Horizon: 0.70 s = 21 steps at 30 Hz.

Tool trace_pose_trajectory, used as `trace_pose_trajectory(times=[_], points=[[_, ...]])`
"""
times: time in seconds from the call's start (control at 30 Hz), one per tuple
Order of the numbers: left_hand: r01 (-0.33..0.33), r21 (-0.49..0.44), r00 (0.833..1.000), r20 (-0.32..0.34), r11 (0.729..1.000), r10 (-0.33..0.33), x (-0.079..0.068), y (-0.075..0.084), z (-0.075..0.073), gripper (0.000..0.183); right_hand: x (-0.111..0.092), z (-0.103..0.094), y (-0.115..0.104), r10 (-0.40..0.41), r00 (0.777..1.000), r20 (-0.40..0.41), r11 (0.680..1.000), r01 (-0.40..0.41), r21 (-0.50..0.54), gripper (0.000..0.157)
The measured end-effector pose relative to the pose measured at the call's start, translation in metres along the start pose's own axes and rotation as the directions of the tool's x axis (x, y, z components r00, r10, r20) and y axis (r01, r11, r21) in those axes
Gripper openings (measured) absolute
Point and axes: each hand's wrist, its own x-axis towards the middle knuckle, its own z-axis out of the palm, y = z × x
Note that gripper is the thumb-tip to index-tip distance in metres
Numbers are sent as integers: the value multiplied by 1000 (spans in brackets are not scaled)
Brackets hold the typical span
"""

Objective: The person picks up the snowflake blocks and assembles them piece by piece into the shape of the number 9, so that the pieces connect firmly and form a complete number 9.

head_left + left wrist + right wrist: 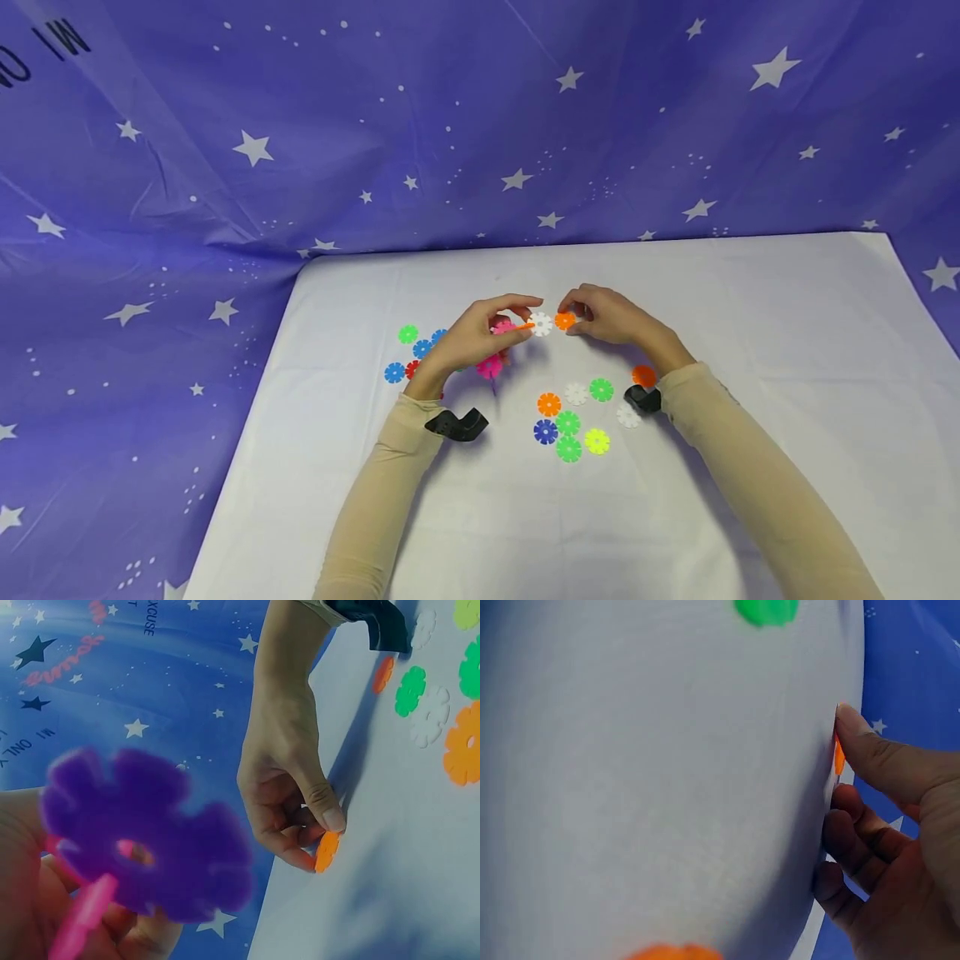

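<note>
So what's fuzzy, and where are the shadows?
Left wrist view: the purple disc is blurry, and a shadow slants beside the right hand; right wrist view: the green disc at the top and an orange disc at the bottom look fuzzy, with shadow beside that hand; head view: soft shadows fall beside both sleeves.
</note>
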Motion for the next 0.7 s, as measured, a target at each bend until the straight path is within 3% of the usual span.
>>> trace_pose_trajectory(times=[0.4,0.53,0.7], points=[[48,-79,999,15,996,-47,-3,-2,-1,42,-7,-1,-9,79,997,-3,997,-79,24,24],[27,-92,999,24,995,-25,-1,-1,1,43,-21,-4,-18,83,993,-83,993,-76,87,19],[5,-93,1000,10,996,-4,1,1,1,41,-39,-5,-34,13,965,-260,969,52,241,19]])
